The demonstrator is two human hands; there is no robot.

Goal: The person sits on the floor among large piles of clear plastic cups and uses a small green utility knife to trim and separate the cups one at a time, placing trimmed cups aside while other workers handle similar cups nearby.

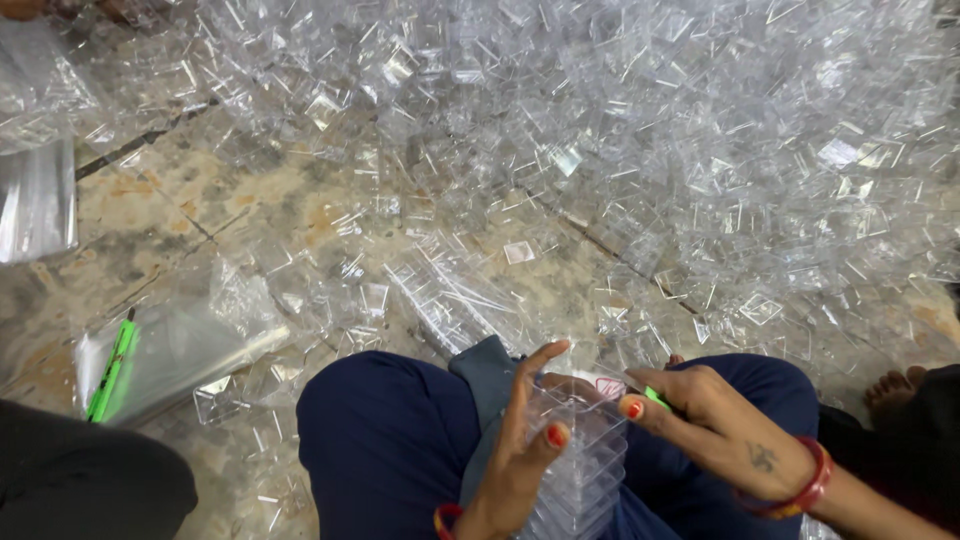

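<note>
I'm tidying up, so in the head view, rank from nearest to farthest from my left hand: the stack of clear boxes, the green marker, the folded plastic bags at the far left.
1. stack of clear boxes, touching the left hand.
2. green marker, floor, left.
3. folded plastic bags, far left edge.

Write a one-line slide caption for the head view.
Left hand steadies a stack of clear plastic boxes in the lap, right hand at its top, loose boxes heaped across the floor.
</note>
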